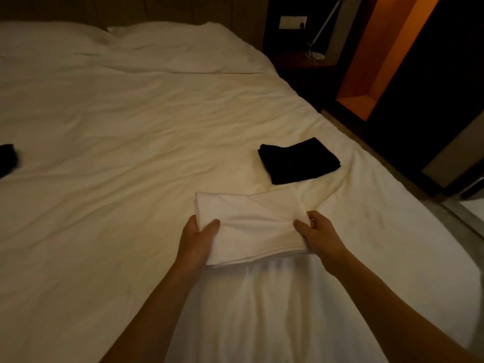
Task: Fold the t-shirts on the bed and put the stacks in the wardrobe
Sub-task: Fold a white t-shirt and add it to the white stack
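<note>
Both hands, left (197,238) and right (318,233), gripped the folded white t-shirt (251,226) at its ends above the bed (117,127), thumbs on top; a folded black t-shirt (298,161) lay beyond.

Before me a wide bed (117,121) under rumpled white duvet, folded black t-shirt (298,161) at my one o'clock, dark bunched garment (7,159) at nine o'clock edge
</note>
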Demonstrator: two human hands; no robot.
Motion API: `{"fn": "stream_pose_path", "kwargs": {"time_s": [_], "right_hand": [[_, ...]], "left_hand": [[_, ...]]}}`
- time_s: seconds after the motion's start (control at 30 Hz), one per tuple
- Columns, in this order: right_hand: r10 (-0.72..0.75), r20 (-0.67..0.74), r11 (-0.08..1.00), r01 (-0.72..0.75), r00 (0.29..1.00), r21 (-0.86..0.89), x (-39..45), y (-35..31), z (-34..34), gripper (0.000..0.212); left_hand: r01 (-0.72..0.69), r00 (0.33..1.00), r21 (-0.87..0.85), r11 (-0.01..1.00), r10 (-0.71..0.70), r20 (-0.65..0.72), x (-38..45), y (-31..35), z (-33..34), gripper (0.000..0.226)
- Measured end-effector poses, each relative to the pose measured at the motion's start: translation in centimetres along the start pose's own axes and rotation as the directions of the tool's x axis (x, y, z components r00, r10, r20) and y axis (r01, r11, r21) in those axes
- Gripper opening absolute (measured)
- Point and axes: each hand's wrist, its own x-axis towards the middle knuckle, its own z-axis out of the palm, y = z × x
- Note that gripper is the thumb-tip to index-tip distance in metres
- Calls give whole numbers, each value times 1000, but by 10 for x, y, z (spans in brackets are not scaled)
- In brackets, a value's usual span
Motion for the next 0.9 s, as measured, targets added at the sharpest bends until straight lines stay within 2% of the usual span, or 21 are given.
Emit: {"fn": "stream_pose_path", "kwargs": {"time_s": [0.17,0.47,0.53,0.57,0.77,0.9], "right_hand": [[73,-70,995,-77,995,-64,20,-2,-65,17],[146,-173,963,-180,974,-201,106,20,-181,26],[164,-187,956,-203,969,-214,126,30,-198,27],[175,-193,951,-217,965,-220,135,35,-206,28],[203,-277,926,-276,939,-257,174,65,-244,42],[269,-299,883,-358,916,-304,184,78,-257,42]], "left_hand": [[124,991,-57,991,-121,64,-15,18,71,26],[307,945,19,952,-307,114,-9,28,219,21],[338,933,59,939,-342,112,-2,25,249,30],[345,929,86,935,-353,111,3,21,262,36],[340,914,166,926,-367,175,21,14,325,33],[300,893,410,861,-404,195,27,7,344,33]]}}
